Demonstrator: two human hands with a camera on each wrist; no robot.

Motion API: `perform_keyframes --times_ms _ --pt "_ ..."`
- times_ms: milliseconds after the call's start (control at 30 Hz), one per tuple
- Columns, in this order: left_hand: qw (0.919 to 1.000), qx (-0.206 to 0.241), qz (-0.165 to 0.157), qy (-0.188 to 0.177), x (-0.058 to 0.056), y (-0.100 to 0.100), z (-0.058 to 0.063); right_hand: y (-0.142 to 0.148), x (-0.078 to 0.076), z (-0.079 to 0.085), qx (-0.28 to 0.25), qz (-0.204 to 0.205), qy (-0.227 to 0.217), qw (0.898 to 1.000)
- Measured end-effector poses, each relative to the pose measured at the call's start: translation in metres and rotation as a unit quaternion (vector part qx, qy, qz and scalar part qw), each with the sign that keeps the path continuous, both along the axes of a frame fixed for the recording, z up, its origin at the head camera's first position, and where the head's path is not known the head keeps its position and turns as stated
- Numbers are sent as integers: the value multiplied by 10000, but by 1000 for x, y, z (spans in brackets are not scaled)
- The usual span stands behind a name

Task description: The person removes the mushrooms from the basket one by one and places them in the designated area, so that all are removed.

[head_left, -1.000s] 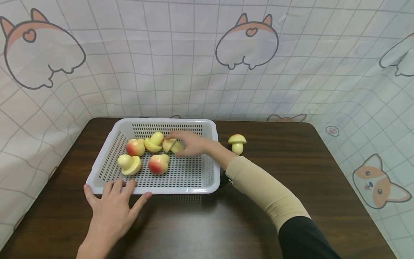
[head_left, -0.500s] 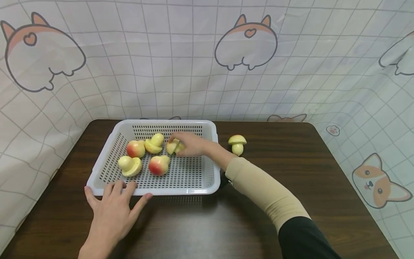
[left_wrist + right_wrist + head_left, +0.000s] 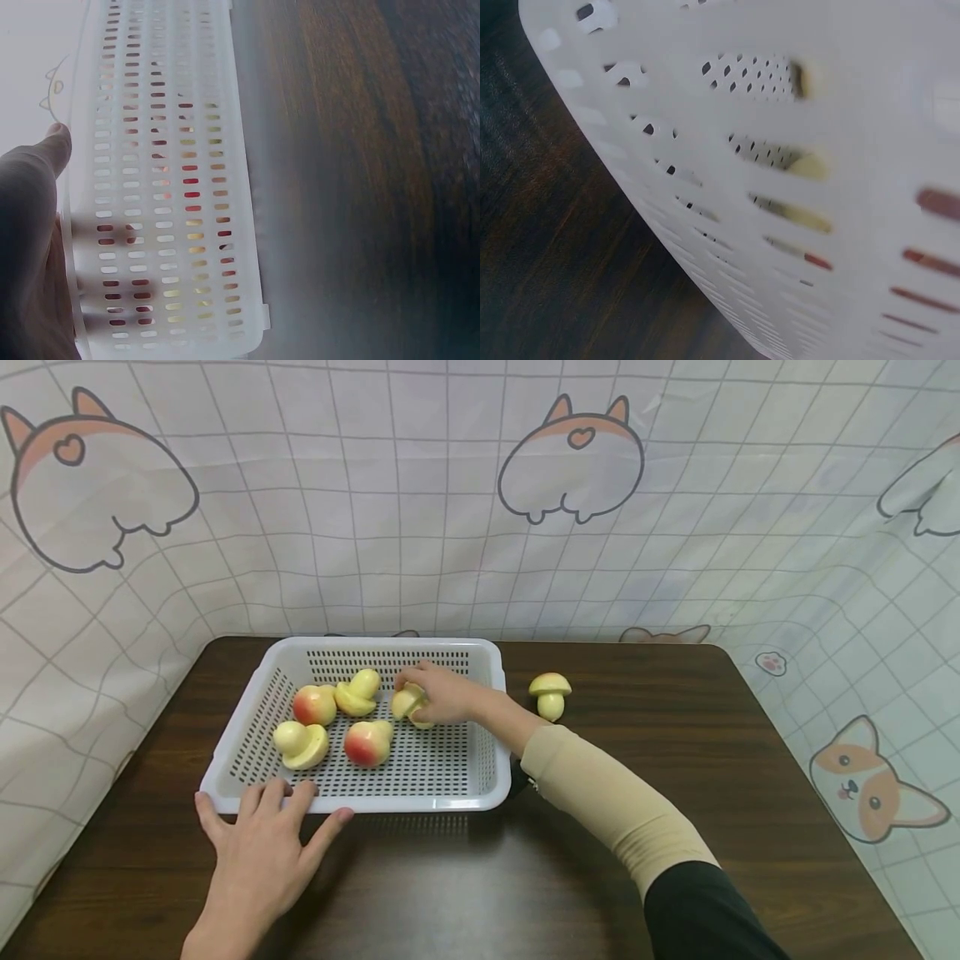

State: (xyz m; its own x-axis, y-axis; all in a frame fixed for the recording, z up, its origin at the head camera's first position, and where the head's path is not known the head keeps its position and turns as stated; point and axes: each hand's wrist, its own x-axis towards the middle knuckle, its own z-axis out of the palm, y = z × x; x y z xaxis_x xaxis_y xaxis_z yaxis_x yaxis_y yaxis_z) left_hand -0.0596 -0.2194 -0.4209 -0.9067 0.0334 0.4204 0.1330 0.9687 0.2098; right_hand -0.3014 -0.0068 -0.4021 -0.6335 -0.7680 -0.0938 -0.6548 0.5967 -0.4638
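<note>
My left hand (image 3: 258, 852) hooks its fingers over the near rim of a white perforated plastic basket (image 3: 450, 803). In the left wrist view, dark finger shapes show through the basket wall (image 3: 165, 247). Inside the basket, toward its right side, my right hand (image 3: 450, 693) pinches a pale yellow toy mushroom (image 3: 406, 700) between thumb and fingers. Several other toy mushrooms lie left of it, among them a red-and-yellow one (image 3: 368, 743) and a yellow one lying tipped (image 3: 302, 745). The right wrist view shows mainly the basket's outer wall (image 3: 870, 112); the right hand itself is hidden there.
One more toy mushroom (image 3: 551, 695) stands cap up on the dark wooden table (image 3: 675, 735), right of the basket and beyond the right forearm. A white grid-patterned cloth (image 3: 420, 527) with cartoon dogs hangs behind and beside the table.
My right hand has drawn the pinched mushroom slightly to the right and turned it, away from its neighbours. The left hand keeps its place on the rim.
</note>
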Motion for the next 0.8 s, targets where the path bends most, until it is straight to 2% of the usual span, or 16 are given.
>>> perform_keyframes --times_ms 167,333,800 --pt "9999 13 -13 114 -1 -1 0 -1 -3 0 0 89 48 9999" --pt "10000 20 -4 93 0 -1 0 -1 -4 -2 -19 154 -132 9998" --pt "10000 71 12 -14 -2 0 -2 2 -1 -2 447 582 -30 9973"
